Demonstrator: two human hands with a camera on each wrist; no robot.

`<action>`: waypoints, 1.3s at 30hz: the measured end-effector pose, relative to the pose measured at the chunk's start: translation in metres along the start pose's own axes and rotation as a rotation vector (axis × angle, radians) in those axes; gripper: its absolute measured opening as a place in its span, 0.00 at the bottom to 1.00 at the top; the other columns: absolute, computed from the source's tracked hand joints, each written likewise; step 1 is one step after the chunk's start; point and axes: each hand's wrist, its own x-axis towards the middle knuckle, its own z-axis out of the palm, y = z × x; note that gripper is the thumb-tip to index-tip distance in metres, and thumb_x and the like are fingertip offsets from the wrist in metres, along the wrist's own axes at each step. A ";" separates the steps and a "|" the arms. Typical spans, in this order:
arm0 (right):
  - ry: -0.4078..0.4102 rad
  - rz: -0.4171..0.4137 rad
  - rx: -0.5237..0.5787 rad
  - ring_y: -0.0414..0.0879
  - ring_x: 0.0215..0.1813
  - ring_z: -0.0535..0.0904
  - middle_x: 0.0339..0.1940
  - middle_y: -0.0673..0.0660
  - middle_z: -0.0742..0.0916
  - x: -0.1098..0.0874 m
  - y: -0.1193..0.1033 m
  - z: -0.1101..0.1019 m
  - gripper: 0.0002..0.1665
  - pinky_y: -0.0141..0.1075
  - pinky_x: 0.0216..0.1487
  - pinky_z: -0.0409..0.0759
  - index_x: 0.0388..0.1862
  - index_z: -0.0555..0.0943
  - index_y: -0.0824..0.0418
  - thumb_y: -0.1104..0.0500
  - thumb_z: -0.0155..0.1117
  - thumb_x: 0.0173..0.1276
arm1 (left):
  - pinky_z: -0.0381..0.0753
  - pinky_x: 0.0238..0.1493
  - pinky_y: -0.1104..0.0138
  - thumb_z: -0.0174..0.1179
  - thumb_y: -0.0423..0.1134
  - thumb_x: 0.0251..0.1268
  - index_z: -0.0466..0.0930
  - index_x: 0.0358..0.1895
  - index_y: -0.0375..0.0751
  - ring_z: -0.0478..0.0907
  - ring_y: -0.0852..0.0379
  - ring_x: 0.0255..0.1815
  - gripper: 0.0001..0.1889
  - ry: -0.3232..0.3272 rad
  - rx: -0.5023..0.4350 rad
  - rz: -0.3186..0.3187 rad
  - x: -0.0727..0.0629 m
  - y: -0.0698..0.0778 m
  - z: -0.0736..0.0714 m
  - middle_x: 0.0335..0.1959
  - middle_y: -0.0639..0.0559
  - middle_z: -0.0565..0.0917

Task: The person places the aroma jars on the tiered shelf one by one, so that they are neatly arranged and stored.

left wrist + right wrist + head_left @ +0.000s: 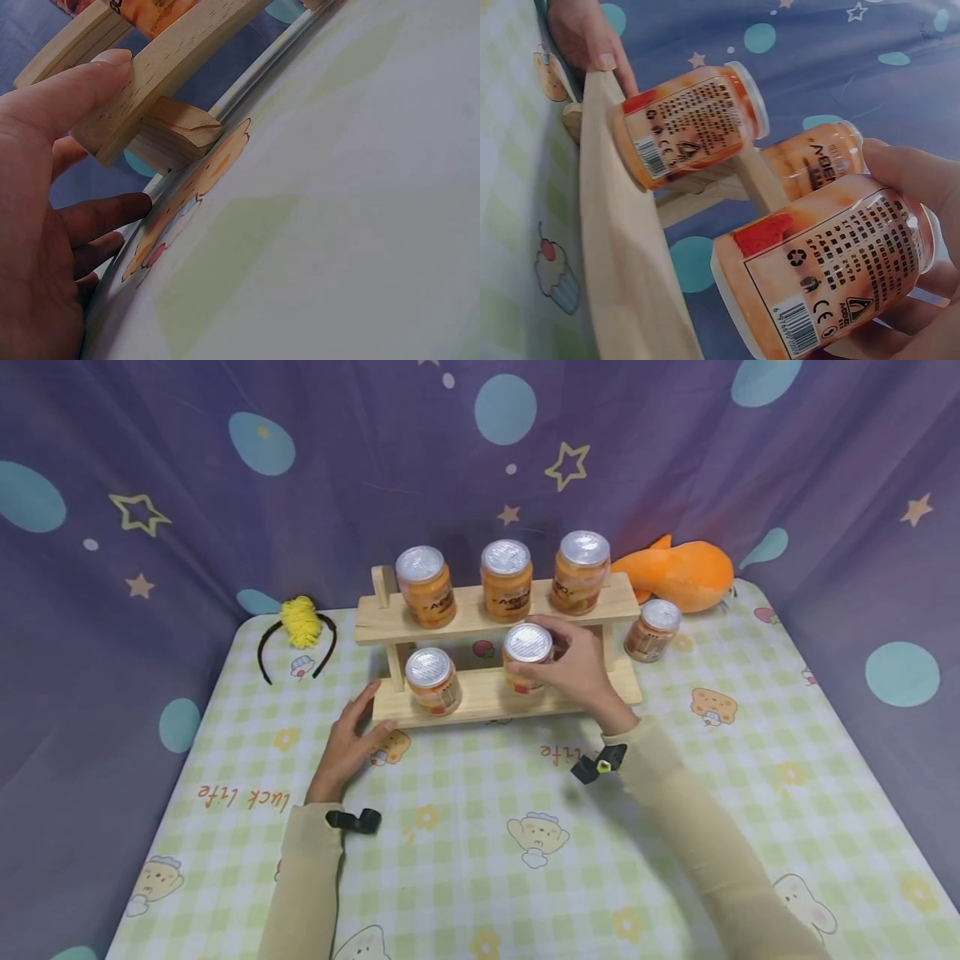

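Observation:
My right hand (576, 667) grips an orange jar with a silver lid (528, 645) around its upper part, over the lower board of a two-tier wooden shelf (480, 695). In the right wrist view, the held jar (821, 274) shows its printed label and barcode, with its base a little off the board. My left hand (351, 739) holds the left end of the lower board. Its thumb lies on the board's edge (180, 56) in the left wrist view, the other fingers beyond the end. Another jar (433, 683) stands left on the same board.
Three similar jars line the upper board, among them a middle jar (507, 581). One jar (652, 631) stands on the tablecloth right of the shelf, before an orange plush toy (686, 575). A headband with yellow yarn (302, 622) lies left. A purple curtain (360, 468) hangs behind.

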 end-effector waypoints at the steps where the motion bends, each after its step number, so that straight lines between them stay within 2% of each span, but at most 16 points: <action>1: 0.001 0.000 -0.002 0.47 0.49 0.85 0.56 0.64 0.87 0.000 0.002 0.002 0.39 0.25 0.46 0.81 0.61 0.81 0.64 0.62 0.83 0.47 | 0.50 0.80 0.42 0.65 0.40 0.68 0.57 0.80 0.56 0.56 0.40 0.80 0.40 0.003 0.002 0.002 0.000 0.000 0.000 0.78 0.38 0.64; 8: 0.009 0.006 0.007 0.50 0.49 0.86 0.54 0.65 0.87 0.001 0.011 0.014 0.39 0.28 0.46 0.82 0.61 0.81 0.63 0.61 0.83 0.48 | 0.50 0.79 0.40 0.66 0.44 0.67 0.56 0.80 0.58 0.55 0.39 0.80 0.41 0.007 0.003 -0.002 0.000 0.000 -0.001 0.78 0.39 0.64; 24: -0.018 0.033 0.020 0.55 0.50 0.86 0.53 0.63 0.87 -0.002 0.022 0.027 0.39 0.28 0.47 0.81 0.61 0.80 0.62 0.60 0.84 0.48 | 0.50 0.79 0.41 0.66 0.44 0.67 0.56 0.79 0.61 0.57 0.39 0.80 0.40 0.000 -0.004 -0.010 0.000 -0.002 -0.001 0.78 0.39 0.63; 32: -0.049 0.054 0.016 0.54 0.54 0.85 0.56 0.62 0.86 -0.003 0.022 0.027 0.41 0.42 0.55 0.82 0.64 0.77 0.61 0.59 0.83 0.49 | 0.50 0.80 0.42 0.66 0.45 0.67 0.56 0.79 0.62 0.57 0.39 0.80 0.40 -0.006 -0.019 -0.013 0.000 -0.001 -0.002 0.78 0.39 0.63; 39: -0.090 0.066 0.001 0.55 0.59 0.83 0.61 0.60 0.83 -0.006 0.018 0.022 0.45 0.48 0.61 0.81 0.69 0.73 0.59 0.56 0.82 0.52 | 0.50 0.80 0.42 0.66 0.43 0.67 0.55 0.79 0.64 0.56 0.40 0.81 0.41 -0.017 -0.037 -0.020 0.000 -0.001 -0.001 0.79 0.40 0.61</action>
